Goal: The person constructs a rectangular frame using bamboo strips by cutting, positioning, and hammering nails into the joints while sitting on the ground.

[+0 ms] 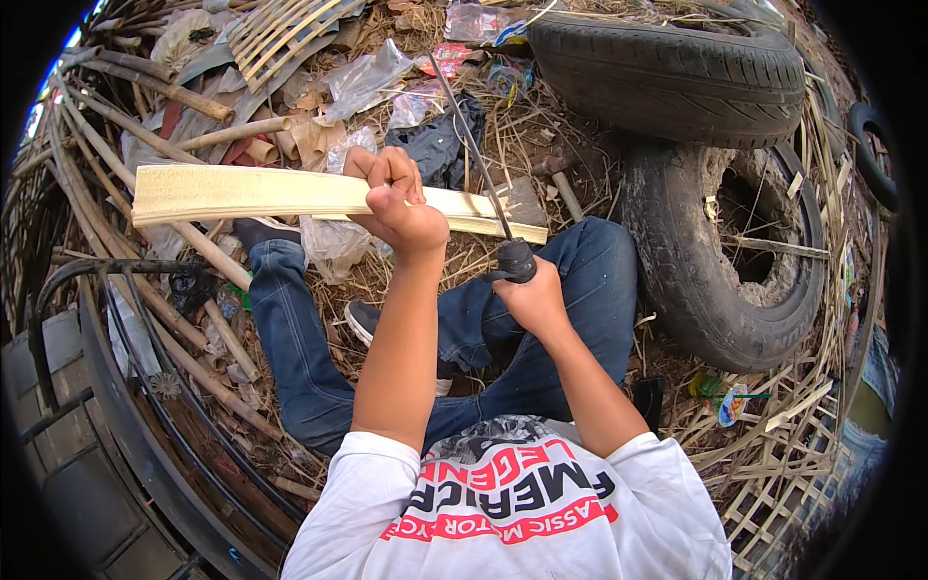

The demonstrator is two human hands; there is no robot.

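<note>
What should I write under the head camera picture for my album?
Left hand grips a pale bamboo slat; right hand holds a long knife against it.

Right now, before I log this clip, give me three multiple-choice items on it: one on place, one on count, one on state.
1. Where does the blade meet the bamboo slat?
A. near its right end
B. at its left end
C. nowhere

2. How many big tyres lie at upper right?
A. none
B. two
C. five

3. How does the left hand hold the slat?
A. open palm beneath
B. not touching
C. fingers closed around it

Answers: 1 A, the blade crosses by the right hand; 2 B, one tyre above another tyre; 3 C, fingers wrap it.
</note>
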